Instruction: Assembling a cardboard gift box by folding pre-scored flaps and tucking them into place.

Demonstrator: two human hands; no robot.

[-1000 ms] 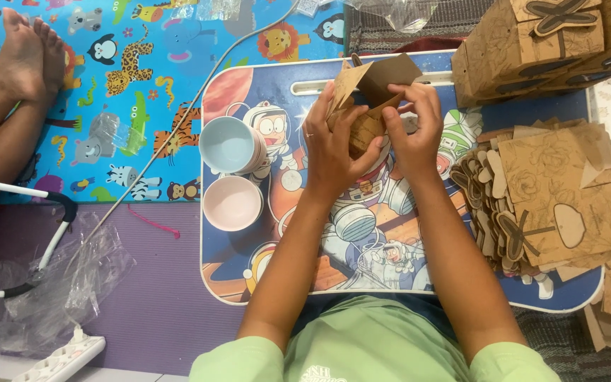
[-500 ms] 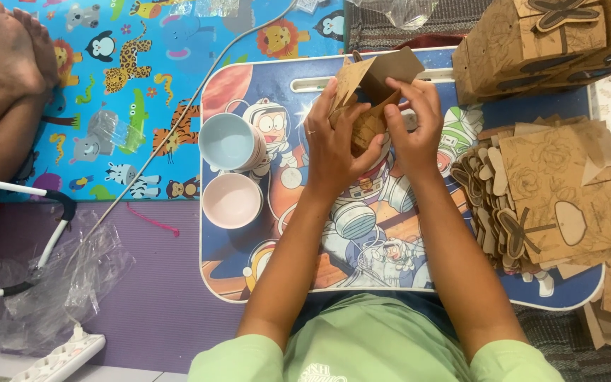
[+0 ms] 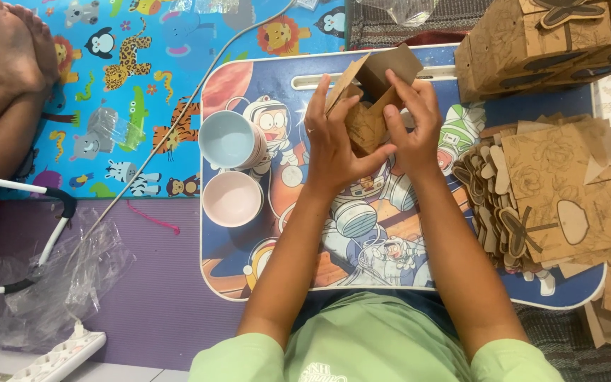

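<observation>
Both hands work a brown cardboard box blank (image 3: 370, 99) above the 12 o'clock end of the cartoon-printed lap desk (image 3: 249, 269). Left hand (image 3: 334, 145): fingers spread upright along the blank's left panel, thumb angled across toward the right palm. Right hand (image 3: 413, 131): fingers curled over the right flap and pinching it inward. The box sits between the two palms, clear of the desk surface, partly folded, one dark flap sticking up at 12 o'clock.

Change over the last second: slight. The hands hold nearly the same place; the right fingers have closed a little further over the flap and the upper panels look more drawn together. Judged: the fold is mid-way, shape forming but not locked.

Surroundings: blue bowl (image 3: 226, 139) and pink bowl (image 3: 232, 198) at 9 o'clock of the hands. Stack of flat die-cut blanks (image 3: 553, 191) at 3 o'clock. Finished boxes (image 3: 532, 42) at 1 o'clock. Another person's bare feet (image 3: 15, 49) at 10 o'clock on the animal-print mat (image 3: 129, 92).
</observation>
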